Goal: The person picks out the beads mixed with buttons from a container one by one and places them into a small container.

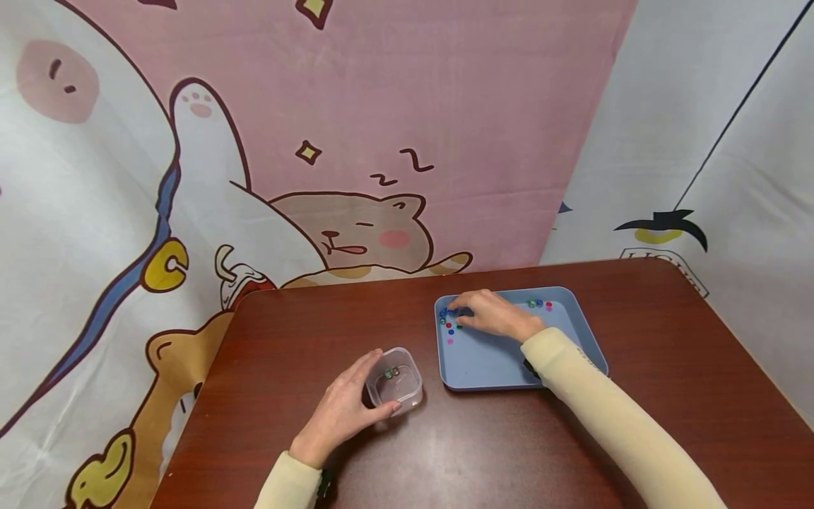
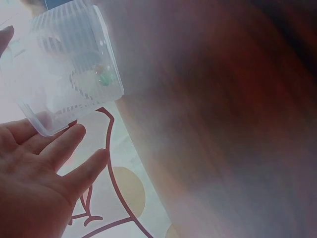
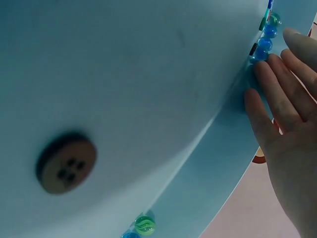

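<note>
In the head view my left hand (image 1: 346,399) grips a small clear plastic container (image 1: 410,390) between thumb and fingers. Two marbles (image 1: 389,373) lie inside it, one of them green. My right hand (image 1: 490,313) reaches over the far left part of a blue tray (image 1: 496,375). Its fingertips (image 3: 261,69) are right at a row of blue and green marbles (image 3: 265,44) along the tray's side, thumb held apart. Small red, blue and pink pieces (image 1: 450,332) lie beside these marbles. A brown four-hole button (image 3: 69,166) lies on the tray floor.
At the tray's back right sit more marbles (image 1: 535,303) and small red and pink pieces (image 1: 549,305). The tray has raised walls and stands on a brown wooden table (image 1: 305,318). A cartoon-printed cloth (image 1: 477,141) hangs behind the table.
</note>
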`<state>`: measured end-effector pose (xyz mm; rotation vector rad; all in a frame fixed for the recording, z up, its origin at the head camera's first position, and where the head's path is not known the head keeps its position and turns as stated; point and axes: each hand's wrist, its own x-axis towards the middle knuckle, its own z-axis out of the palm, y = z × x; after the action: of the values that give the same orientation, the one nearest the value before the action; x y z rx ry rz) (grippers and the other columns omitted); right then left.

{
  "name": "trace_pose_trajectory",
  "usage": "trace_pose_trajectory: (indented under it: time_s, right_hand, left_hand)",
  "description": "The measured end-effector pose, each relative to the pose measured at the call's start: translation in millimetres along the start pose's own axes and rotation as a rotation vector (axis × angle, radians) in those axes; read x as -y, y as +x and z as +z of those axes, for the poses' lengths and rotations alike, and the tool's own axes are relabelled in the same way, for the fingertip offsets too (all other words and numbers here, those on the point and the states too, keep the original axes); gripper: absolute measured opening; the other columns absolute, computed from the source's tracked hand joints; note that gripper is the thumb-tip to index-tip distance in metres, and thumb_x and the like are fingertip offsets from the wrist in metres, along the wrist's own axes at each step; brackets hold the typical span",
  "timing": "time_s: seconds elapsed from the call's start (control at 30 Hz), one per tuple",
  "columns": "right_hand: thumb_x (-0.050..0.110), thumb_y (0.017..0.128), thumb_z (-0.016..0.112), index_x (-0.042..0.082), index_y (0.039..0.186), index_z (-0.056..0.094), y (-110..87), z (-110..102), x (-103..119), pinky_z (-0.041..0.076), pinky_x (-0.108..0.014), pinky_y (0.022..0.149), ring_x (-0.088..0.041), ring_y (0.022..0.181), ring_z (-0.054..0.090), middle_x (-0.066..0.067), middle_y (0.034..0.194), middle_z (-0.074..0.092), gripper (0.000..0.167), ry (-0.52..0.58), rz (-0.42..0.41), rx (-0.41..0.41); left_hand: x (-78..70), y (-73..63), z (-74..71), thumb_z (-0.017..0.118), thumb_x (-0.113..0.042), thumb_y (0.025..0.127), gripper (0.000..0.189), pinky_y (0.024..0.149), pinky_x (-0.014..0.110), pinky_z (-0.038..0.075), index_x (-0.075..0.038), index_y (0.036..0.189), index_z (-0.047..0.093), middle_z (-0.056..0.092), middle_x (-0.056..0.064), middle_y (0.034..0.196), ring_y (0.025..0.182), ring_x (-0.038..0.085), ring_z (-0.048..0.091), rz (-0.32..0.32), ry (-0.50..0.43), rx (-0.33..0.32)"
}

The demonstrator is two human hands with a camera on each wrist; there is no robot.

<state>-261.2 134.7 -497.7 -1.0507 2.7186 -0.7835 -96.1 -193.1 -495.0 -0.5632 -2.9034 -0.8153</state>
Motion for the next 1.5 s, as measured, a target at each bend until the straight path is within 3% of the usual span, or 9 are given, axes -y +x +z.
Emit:
trace_pose_trajectory:
  time_s: [0.9,1.17,1.5]
  right_hand:
    - [0.005,0.094,0.075,0.005,0.116,0.078,-1.6,10.9,-7.1,0.055,-0.043,0.097,-0.024,0.112,0.068,-0.009,0.117,0.072,0.022,-0.086,-0.077,-0.025]
    - [0.000,0.093,0.074,0.003,0.110,0.078,-4.1,7.5,-5.0,0.057,-0.043,0.093,-0.025,0.106,0.070,-0.008,0.110,0.073,0.017,-0.077,-0.118,-0.070]
    - [0.006,0.094,0.076,0.004,0.112,0.078,-5.6,-6.8,6.8,0.056,-0.045,0.095,-0.024,0.106,0.070,-0.005,0.111,0.074,0.018,-0.063,-0.093,-0.088]
  left_hand:
    - [0.5,-0.7,1.2,0.087,-0.051,0.079,0.094,0.107,0.050,0.048,-0.010,0.154,0.049,0.054,0.011,0.152,0.133,0.029,0.057,0.002,-0.005,-0.010]
    - [-0.8,-0.5,0.1,0.087,-0.052,0.079,0.094,0.107,0.050,0.048,-0.011,0.154,0.049,0.054,0.011,0.152,0.133,0.030,0.057,-0.014,-0.007,0.002]
    - [-1.6,-0.9,0.3,0.086,-0.052,0.079,0.094,0.107,0.052,0.048,-0.012,0.155,0.048,0.053,0.011,0.153,0.133,0.031,0.057,-0.020,-0.016,0.003]
